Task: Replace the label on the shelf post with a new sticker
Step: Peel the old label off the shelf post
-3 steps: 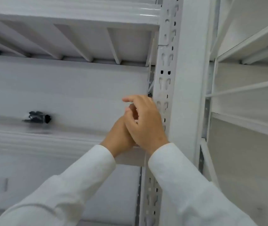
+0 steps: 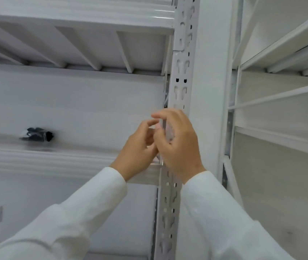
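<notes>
The white slotted shelf post [image 2: 181, 72] runs up the middle of the view. No label shows on its visible faces, and my hands cover part of it. My left hand [image 2: 138, 152] and my right hand [image 2: 181, 147] are raised together in front of the post, fingertips nearly touching. A small pale, translucent sticker piece [image 2: 168, 128] shows blurred between the fingers, and both hands seem to pinch it. Which side of it is sticky cannot be made out.
A white shelf underside with ribs [image 2: 85, 47] spans the upper left. A black bundled object [image 2: 37, 135] lies on the shelf [image 2: 65, 156] at the left. More white shelves [image 2: 284, 102] stand to the right of the post.
My hands were pressed closely together. They have now parted slightly, the left fingers have uncurled, and the pale piece shows between them.
</notes>
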Available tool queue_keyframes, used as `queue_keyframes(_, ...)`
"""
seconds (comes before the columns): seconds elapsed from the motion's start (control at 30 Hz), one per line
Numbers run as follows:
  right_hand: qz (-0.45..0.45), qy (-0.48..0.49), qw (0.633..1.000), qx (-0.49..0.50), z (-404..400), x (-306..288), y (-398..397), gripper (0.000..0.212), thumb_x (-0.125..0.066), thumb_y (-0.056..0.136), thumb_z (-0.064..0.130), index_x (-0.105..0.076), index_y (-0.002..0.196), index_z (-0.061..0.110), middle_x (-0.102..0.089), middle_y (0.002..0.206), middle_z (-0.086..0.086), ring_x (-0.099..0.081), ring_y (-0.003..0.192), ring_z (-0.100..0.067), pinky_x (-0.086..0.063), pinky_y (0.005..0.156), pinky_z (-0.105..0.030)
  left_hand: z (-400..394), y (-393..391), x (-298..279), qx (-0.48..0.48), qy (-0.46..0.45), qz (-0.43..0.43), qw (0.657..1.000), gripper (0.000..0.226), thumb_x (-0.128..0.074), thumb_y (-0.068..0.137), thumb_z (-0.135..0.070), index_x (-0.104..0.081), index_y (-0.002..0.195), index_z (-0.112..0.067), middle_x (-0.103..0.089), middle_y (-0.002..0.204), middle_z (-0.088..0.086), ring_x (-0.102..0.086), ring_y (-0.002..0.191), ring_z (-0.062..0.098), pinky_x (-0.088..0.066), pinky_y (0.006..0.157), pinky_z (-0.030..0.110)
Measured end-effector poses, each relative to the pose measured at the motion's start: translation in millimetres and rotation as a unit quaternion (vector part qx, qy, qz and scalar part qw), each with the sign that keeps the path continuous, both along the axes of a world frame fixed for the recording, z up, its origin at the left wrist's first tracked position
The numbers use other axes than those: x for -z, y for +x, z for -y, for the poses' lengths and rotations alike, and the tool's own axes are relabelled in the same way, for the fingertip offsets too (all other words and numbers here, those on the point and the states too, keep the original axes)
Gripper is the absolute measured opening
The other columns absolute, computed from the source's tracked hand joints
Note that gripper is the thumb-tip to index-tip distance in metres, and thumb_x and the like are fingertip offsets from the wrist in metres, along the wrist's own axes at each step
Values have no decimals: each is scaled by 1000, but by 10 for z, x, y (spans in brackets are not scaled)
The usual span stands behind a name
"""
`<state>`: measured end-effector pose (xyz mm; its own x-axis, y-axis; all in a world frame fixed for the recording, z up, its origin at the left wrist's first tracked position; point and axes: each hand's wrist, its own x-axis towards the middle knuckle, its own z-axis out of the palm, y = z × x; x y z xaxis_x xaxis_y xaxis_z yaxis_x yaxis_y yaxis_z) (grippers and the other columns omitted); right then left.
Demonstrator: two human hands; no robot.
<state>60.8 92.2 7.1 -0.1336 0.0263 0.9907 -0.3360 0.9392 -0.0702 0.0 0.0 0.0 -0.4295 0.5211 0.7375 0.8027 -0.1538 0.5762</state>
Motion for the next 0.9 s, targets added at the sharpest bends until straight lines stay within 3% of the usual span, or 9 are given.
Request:
queue_keyframes(0.07,-16,-63,998,-18,-171,196,203,23,-50,86,13,-62,105,18,-59,103,6,-54,101,-7,-43,89,-19,-73,-6,120,15,19,9,1000,38,-51,94,-16,-44,131,-19,-62,128,2,-64,105,8,-48,80,8)
queue_keyframes(0.17,36,-112,993,-20,-502,508,290,26,-52,85,20,-57,109,29,-54,106,12,-52,101,-2,-41,86,-13,-190,-53,335,19,31,10,999,30,-53,92,-9,-55,109,-35,-65,121,-11,-64,101,-6,-50,88,11)
queue_keyframes(0.23,92,-115,989,-24,-696,652,234,29,-56,87,25,-51,113,37,-49,112,18,-50,104,1,-40,87,-11,-242,-37,444,-4,50,-5,999,31,-57,89,-15,-56,109,-38,-67,114,-18,-64,104,-5,-53,93,22)
queue_keyframes(0.33,151,-129,979,-52,-850,728,135,36,-61,86,29,-46,116,41,-47,118,24,-52,107,2,-45,90,-18,-306,-53,466,-54,48,-32,997,37,-57,81,-36,-51,117,-41,-68,114,-22,-65,103,-4,-56,87,30)
queue_keyframes(0.43,135,-137,978,-78,-854,697,107,37,-62,83,32,-48,117,38,-55,116,22,-58,104,-3,-50,87,-24,-311,-48,424,-127,-42,-76,988,56,-55,80,-49,-36,132,-40,-66,122,-19,-66,103,3,-54,88,33)
queue_keyframes(0.6,75,-138,986,-63,-689,644,171,33,-66,84,20,-52,103,43,-61,106,17,-63,93,-4,-55,76,-26,-262,-13,404,-115,-75,-70,988,63,-64,83,-38,-34,137,-35,-69,119,-15,-65,108,6,-51,93,36)
queue_keyframes(0.73,68,-132,988,-35,-639,613,203,25,-67,84,15,-58,97,36,-60,98,19,-62,89,3,-53,68,-15,-253,-43,405,-112,-85,-57,988,63,-64,84,-35,-33,139,-35,-68,122,-16,-63,111,5,-50,96,36)
queue_keyframes(0.9,78,-125,989,-25,-671,597,208,26,-68,82,14,-60,87,39,-62,93,19,-63,84,2,-52,69,-13,-272,-96,332,-101,-72,-11,992,42,-62,86,-36,-51,125,-28,-76,101,-13,-68,99,8,-51,92,38)
